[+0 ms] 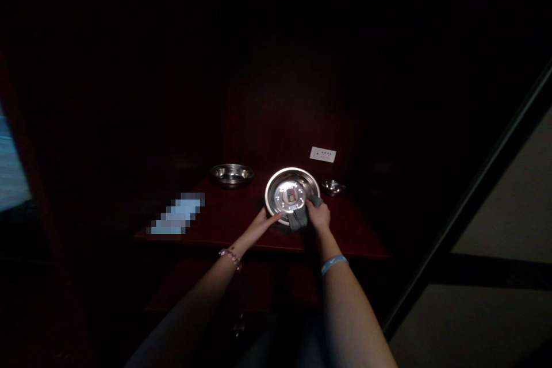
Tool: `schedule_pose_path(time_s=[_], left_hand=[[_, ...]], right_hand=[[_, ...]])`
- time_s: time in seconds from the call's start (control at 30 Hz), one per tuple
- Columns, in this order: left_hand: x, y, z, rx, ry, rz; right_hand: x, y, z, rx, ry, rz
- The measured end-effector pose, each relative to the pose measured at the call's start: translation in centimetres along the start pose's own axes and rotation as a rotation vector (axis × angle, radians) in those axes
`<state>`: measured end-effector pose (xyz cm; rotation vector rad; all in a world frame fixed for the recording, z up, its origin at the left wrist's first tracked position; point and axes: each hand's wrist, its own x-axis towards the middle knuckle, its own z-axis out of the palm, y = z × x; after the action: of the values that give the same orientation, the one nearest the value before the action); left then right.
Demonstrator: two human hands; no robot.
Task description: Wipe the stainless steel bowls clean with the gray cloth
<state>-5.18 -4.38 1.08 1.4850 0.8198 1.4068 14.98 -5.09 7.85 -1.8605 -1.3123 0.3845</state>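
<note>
A round steel basin (280, 185) with a label on its inner bottom is tilted up towards me above a dark red shelf. My left hand (263, 223) grips its lower left rim, thumb on the rim and the other fingers hidden behind. On the right, my right hand (319, 215) is closed on a grey cloth (297, 219), which hangs over the lower right rim of the basin.
The dark red shelf (345, 236) carries another steel basin (232, 176) at the back left, a small steel bowl (333, 187) at the right, and a blurred pale blue patch (177, 215) at the left. A white socket plate (323, 154) is on the back wall.
</note>
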Motion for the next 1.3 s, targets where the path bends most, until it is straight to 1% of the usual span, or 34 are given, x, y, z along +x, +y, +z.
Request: schedule_pose_path(time_s=[0.27,0.4,0.63,0.83,0.97,1.1,1.3], left_hand=[[-0.2,0.5,0.0,-0.007,0.003,-0.023],[-0.4,0.6,0.1,-0.006,0.011,-0.024],[-0.5,0.8,0.1,-0.012,0.011,-0.034],[-0.6,1.1,0.2,-0.014,0.009,-0.012],[-0.7,1.4,0.3,-0.041,0.008,-0.032],[-0.7,1.3,0.2,-0.042,0.018,-0.041],[-0.4,0.9,0.1,-0.035,-0.009,-0.019]], right_hand=[[-0.2,-0.5,-0.3,-0.014,-0.009,0.011],[-0.4,-0.7,-0.4,-0.029,0.007,0.0],[-0.3,-0.7,-0.3,-0.043,0.018,0.006],[-0.4,-0.7,-0.3,-0.047,0.015,0.0],[-0.5,-0.8,-0.5,-0.049,0.005,0.016],[-0.4,-0.7,-0.4,-0.055,0.008,0.026],[-0.3,-0.5,-0.2,-0.054,0.001,0.015]])
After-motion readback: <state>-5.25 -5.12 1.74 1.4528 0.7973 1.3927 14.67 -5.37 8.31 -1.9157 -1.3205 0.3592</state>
